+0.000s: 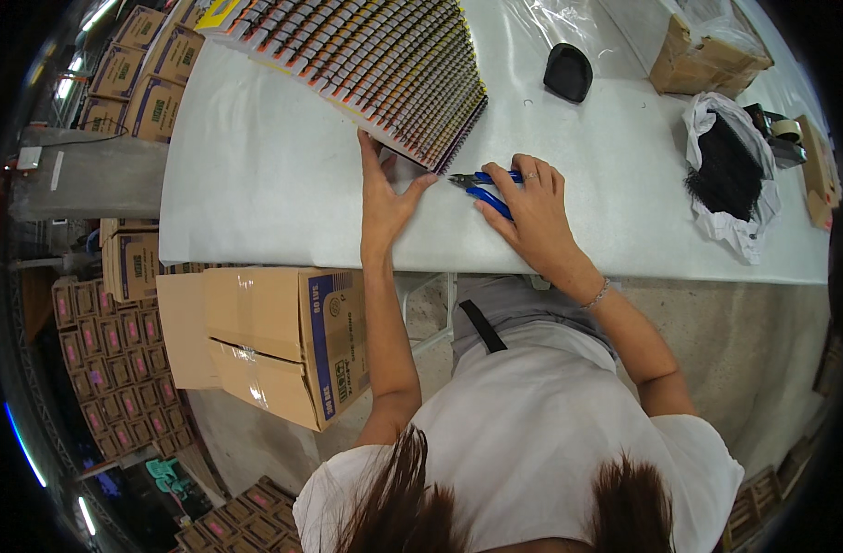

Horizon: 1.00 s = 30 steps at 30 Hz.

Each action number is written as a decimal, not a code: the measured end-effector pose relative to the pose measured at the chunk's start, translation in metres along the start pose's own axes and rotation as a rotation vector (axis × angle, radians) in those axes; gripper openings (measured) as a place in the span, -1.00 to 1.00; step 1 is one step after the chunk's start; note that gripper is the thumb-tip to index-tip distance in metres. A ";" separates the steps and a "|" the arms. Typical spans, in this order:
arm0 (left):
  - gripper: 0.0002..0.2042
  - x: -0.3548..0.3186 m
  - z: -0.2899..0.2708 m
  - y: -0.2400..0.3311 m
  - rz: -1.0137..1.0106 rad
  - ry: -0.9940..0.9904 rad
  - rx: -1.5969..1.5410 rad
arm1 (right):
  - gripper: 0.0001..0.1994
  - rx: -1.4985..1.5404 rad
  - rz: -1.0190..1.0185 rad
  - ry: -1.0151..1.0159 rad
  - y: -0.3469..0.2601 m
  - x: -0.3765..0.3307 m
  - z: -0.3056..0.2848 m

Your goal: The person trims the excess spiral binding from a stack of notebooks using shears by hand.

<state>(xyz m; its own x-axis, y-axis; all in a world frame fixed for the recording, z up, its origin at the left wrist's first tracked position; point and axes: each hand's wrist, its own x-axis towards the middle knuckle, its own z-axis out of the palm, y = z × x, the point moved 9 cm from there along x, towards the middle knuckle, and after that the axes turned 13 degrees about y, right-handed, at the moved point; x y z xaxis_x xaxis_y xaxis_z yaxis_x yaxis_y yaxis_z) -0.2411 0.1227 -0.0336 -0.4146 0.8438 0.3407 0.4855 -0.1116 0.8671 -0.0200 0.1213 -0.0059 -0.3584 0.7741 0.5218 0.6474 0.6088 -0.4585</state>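
A tall stack of spiral-bound notebooks point(385, 78), with rows of coils along its side, stands on the white-covered table point(274, 203). My left hand point(390, 201) grips its near lower edge, thumb by the corner and fingers against the side. In my right hand point(539, 210) are blue-handled cutting pliers point(489, 200). Their handles are spread, and the dark jaws point left at the coil end on the stack's near corner, very close to my left thumb. Whether the jaws touch the wire is too small to tell.
Behind the pliers lies a black rounded object point(568, 73). To the right, a white bag point(758, 217) holds black coils, beside a tape dispenser point(786, 131) and a carton point(707, 60). A taped cardboard box point(260, 346) stands below the table's front edge, left of me.
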 end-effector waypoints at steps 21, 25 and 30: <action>0.18 0.000 -0.001 0.002 0.030 0.016 -0.032 | -0.71 -0.003 0.024 -0.045 -0.015 0.009 0.011; 0.18 0.000 -0.001 0.006 0.031 0.027 -0.021 | -0.77 -0.040 0.094 -0.131 -0.021 0.022 0.014; 0.17 0.000 -0.003 0.009 0.008 0.025 -0.028 | -0.70 0.035 0.182 -0.295 -0.010 0.040 0.021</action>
<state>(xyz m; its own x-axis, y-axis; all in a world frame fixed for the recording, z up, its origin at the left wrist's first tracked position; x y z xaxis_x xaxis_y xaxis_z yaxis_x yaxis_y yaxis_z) -0.2387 0.1203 -0.0244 -0.4298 0.8298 0.3561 0.4676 -0.1328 0.8739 -0.0548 0.1494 0.0047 -0.4216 0.8840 0.2017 0.6965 0.4582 -0.5522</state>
